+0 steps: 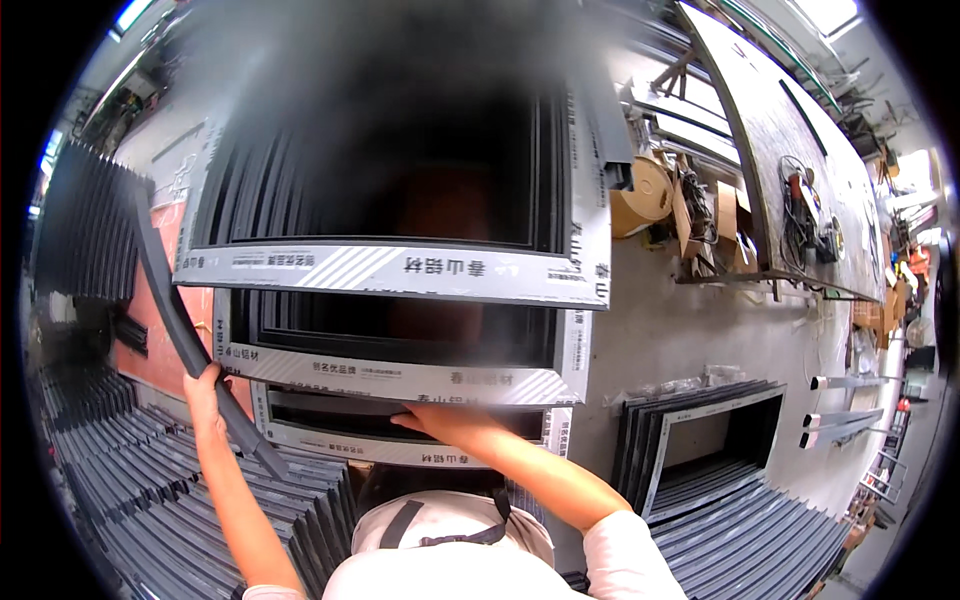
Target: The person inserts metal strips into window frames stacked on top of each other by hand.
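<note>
My left hand [203,385] is closed around a long dark grey metal profile [180,320], which slants from the upper left down toward my body. Before me stand several dark window frames with printed protective film: a large upper frame [390,264], a middle frame [400,370] and a lower frame [350,440]. Under the bottom rail of the middle frame, my right hand [450,422] grips its edge, with some of the fingers hidden. A dark blur covers the top of the upper frame.
Stacked dark profiles [85,230] stand at the left beside a red board [150,300]. More long profiles lie lower left and lower right [750,530]. Further frames [720,412] lean at the right. A worktable [770,110] bears a power tool [800,200], near cardboard boxes [733,225].
</note>
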A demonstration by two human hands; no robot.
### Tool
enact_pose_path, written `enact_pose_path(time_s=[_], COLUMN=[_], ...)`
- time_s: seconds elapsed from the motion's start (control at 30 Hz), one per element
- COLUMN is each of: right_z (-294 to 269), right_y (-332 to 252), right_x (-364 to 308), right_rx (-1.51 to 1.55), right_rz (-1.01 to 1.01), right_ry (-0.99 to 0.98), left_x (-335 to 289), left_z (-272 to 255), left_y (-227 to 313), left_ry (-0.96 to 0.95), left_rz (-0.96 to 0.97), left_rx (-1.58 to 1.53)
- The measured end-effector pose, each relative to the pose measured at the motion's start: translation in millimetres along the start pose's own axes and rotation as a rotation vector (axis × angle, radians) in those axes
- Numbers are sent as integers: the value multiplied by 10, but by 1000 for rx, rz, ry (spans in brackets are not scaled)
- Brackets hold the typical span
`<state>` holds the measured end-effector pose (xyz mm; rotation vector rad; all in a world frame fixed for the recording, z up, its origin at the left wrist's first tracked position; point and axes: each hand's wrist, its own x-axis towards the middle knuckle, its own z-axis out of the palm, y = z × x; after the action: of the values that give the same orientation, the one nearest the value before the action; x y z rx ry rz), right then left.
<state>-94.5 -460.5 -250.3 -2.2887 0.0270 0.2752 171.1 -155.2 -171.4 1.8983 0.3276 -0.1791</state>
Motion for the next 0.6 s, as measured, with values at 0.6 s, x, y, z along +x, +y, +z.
enact_pose_path(time_s=[0.6], right_z=[-42], right_y=[-170], right_x=[-10], right_rx=[-201], right_rz=[125], right_ry=[153], left_x=[-209], left_z=[100], left_y=[94], left_ry=[31], left_rz=[24], left_rx=[-58])
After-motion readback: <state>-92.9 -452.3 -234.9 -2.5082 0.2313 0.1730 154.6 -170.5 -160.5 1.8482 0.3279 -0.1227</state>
